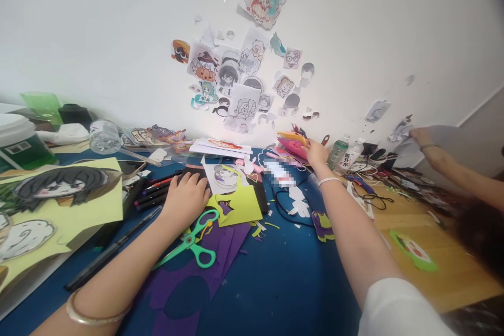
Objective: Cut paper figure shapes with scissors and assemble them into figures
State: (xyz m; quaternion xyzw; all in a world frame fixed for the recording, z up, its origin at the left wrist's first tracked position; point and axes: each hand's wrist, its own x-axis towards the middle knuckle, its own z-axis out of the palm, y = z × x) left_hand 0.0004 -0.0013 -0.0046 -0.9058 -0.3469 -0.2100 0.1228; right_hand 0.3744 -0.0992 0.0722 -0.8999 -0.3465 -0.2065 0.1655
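My left hand (187, 194) lies palm down with fingers spread, beside several dark markers (153, 194) and the edge of black paper. Green-handled scissors (191, 241) lie just below it, over purple paper scraps (220, 252) and a yellow-green sheet (242, 205). At the back of the table, my right hand (316, 153) is closed round the right edge of a bundle of pink, orange and yellow papers (293, 143). Its fingertips are partly hidden. White folded papers (220, 147) stand left of that bundle.
Yellow paper with drawn cutouts (98, 194) and a green-and-white tub (19, 139) are at left. Bottles (340, 153) and cables stand right. A green cutout (413, 249) lies on the wooden table. Another person's arm (449, 163) reaches toward the wall, where drawings (244, 105) hang.
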